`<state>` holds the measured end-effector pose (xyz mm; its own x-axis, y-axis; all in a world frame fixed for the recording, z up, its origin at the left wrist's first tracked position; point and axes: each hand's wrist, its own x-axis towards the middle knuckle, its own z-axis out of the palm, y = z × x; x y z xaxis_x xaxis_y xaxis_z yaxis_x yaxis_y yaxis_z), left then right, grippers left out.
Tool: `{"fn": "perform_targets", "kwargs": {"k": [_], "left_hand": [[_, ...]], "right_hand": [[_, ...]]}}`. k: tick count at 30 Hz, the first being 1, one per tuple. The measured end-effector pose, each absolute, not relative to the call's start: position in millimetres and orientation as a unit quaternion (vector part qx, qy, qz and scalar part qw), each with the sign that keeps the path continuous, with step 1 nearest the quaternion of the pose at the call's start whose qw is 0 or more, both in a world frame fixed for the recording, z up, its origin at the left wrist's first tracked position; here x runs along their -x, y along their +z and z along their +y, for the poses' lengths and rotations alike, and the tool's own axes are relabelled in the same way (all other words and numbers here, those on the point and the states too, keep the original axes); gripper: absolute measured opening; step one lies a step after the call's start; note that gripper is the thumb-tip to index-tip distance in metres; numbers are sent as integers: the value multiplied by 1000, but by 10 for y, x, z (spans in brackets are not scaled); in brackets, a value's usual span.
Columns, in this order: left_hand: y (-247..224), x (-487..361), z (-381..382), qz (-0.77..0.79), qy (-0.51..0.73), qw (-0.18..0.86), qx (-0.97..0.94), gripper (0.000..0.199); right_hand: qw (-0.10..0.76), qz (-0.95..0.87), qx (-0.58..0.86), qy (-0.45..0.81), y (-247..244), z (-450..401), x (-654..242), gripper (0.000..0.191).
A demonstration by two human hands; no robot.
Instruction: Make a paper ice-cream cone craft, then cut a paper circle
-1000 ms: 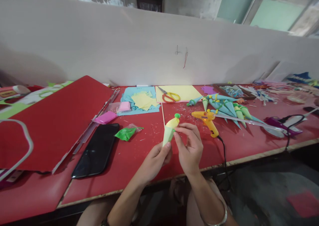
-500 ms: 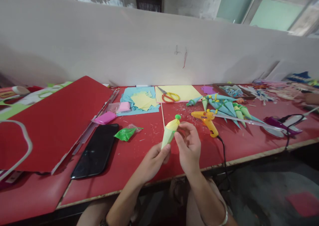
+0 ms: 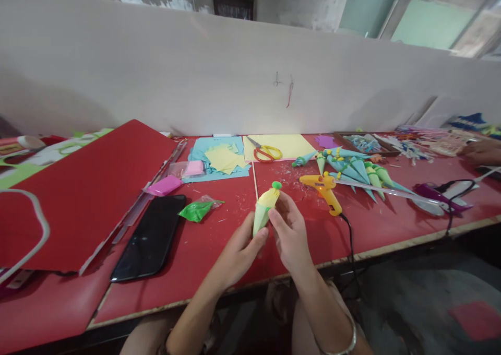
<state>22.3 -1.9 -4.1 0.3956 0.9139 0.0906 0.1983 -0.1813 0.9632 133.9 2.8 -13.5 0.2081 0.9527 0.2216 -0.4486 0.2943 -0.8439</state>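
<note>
A small paper cone (image 3: 261, 218), pale green below with a yellow upper part and a round green ball on top, is held between both hands over the red table. My left hand (image 3: 243, 245) grips its lower end between thumb and fingers. At the cone's right side, the thumb and fingers of my right hand (image 3: 288, 229) close on it near a small green bit at its middle. The far-side fingers are partly hidden. To the right lies a yellow hot glue gun (image 3: 327, 192) with a long clear glue stick in its back.
Several finished-looking cones (image 3: 358, 169) lie behind the glue gun. Scissors (image 3: 266, 151) rest on yellow paper. A black phone (image 3: 151, 237), a green packet (image 3: 195, 210) and a large red board (image 3: 90, 198) are at left. Another person's hand (image 3: 483, 151) is at far right.
Both hands and the cone have shifted slightly left. My right hand has closed in on the cone's side. The other person's hand at far right has come further into view.
</note>
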Motion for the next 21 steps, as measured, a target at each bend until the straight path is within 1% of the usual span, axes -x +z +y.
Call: {"fn": "perform_targets", "kwargs": {"k": [2, 5, 7, 9, 11, 13, 15, 18, 21], "left_hand": [[-44, -214, 7, 429, 369, 440, -697, 21], [-30, -178, 60, 443, 370, 406, -708, 19], [1, -113, 104, 464, 387, 367, -707, 17], [52, 1, 155, 515, 386, 298, -705, 16], [116, 150, 209, 602, 345, 203, -691, 21], [173, 298, 256, 700, 255, 98, -660, 28], [205, 407, 289, 747, 176, 35, -641, 34], [200, 471, 307, 776, 97, -3, -623, 47], [165, 465, 308, 786, 46, 4, -617, 55]], "right_hand": [[700, -397, 340, 487, -126, 23, -1316, 33], [681, -426, 342, 489, -136, 16, -1280, 39], [660, -461, 331, 492, -151, 12, -1267, 48], [636, -496, 332, 490, -171, 8, -1262, 62], [615, -520, 346, 481, -197, 7, -1260, 70], [597, -538, 366, 469, -231, 11, -1258, 67], [585, -548, 387, 455, -267, 19, -1253, 60], [576, -556, 411, 436, -302, 31, -1248, 51], [567, -573, 415, 423, -302, 33, -1250, 45]]}}
